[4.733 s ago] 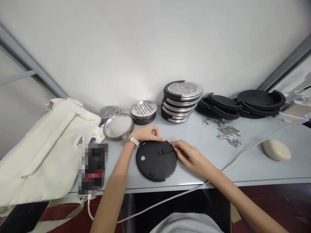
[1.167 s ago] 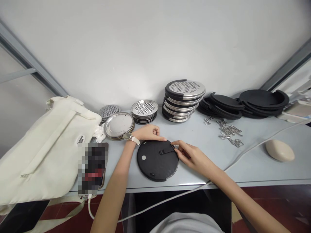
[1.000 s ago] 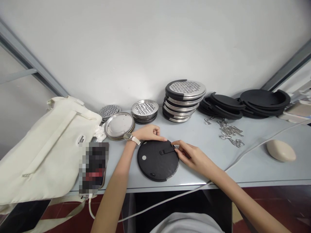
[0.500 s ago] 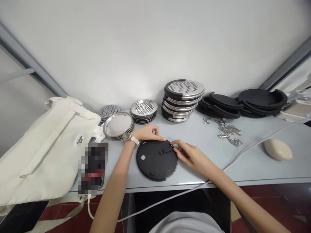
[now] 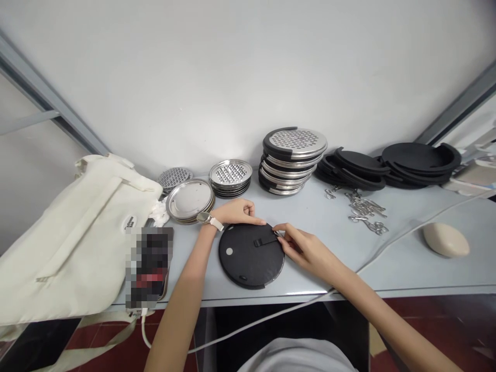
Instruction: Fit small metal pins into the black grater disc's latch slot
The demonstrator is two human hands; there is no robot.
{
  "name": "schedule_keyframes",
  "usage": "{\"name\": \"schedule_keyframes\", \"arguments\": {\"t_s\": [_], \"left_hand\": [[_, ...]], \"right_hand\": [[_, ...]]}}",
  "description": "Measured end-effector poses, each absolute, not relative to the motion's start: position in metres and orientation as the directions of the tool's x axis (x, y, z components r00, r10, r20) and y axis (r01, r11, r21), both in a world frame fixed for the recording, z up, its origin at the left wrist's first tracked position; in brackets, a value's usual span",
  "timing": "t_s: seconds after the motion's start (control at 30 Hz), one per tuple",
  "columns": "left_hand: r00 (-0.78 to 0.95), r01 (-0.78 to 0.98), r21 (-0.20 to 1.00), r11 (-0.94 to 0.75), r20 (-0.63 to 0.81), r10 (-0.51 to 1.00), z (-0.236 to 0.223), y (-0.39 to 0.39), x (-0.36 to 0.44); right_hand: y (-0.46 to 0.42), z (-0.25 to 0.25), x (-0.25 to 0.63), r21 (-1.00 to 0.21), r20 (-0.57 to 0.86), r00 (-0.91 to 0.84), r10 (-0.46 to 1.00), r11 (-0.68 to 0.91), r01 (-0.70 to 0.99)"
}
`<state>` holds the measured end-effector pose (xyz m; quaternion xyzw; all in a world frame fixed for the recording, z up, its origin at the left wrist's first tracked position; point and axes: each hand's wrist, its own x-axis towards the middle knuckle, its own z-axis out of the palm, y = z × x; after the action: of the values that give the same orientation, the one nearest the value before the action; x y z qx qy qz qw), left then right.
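Observation:
A round black disc (image 5: 251, 266) lies flat near the table's front edge. It carries a short black strap (image 5: 264, 241) and a pale round spot. My left hand (image 5: 239, 211), with a watch on its wrist, steadies the disc at its far rim: the thumb rests along the edge and the fingers are curled. At the strap's outer end, thumb and fingers of my right hand (image 5: 296, 243) pinch a small metal clip (image 5: 276, 233), partly hidden by the fingertips. Several loose metal clips (image 5: 364, 206) lie farther right.
Behind stand stacks of metal grater plates (image 5: 230, 173), plain metal discs (image 5: 189, 199), black-rimmed graters (image 5: 296, 142) and black round holders (image 5: 416, 157). A cream bag (image 5: 77, 243) and a blurred phone (image 5: 149, 266) are at left. A white cable (image 5: 387, 245) runs past a beige rounded object (image 5: 445, 239).
The view has shifted very slightly. Both hands keep the same hold on the disc and the clip.

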<state>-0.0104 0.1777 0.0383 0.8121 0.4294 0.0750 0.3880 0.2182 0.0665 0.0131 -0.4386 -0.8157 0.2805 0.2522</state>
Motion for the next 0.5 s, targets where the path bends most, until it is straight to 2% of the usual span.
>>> {"name": "schedule_keyframes", "arguments": {"t_s": [0.5], "left_hand": [[0.622,0.649,0.682,-0.338,-0.219,0.752,0.0366,0.1799,-0.0112]], "right_hand": [[0.0667,0.0111,0.2185,-0.678,0.167,-0.487,0.857,0.459,0.575]]}}
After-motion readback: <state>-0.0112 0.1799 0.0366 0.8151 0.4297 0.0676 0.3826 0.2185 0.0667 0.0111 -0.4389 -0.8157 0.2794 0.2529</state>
